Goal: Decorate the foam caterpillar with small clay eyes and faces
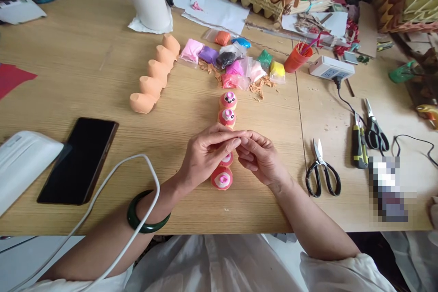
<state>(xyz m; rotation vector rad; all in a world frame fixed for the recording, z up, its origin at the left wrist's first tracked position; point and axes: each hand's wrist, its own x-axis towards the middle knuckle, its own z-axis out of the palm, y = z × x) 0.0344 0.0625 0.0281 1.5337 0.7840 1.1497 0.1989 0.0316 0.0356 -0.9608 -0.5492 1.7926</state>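
Observation:
My left hand (207, 153) and my right hand (260, 157) meet fingertip to fingertip just above a row of small round orange cups topped with pink and white clay (227, 116). Both hands pinch together at the same spot; whatever sits between the fingers is too small to make out. The row runs from near my body toward the far side, and the hands cover its middle cups. One decorated cup (222, 178) shows below my hands. A dark green bangle (145, 219) circles my left wrist.
Bags of coloured clay (232, 61) lie beyond the row. A strip of plain orange egg-carton cups (155, 75) sits to the left, a black phone (78, 159) nearer. Scissors (321, 171), a utility knife (358, 143), more scissors (374, 127) and a power strip (331, 67) lie right. A white cable (102, 200) crosses my left arm.

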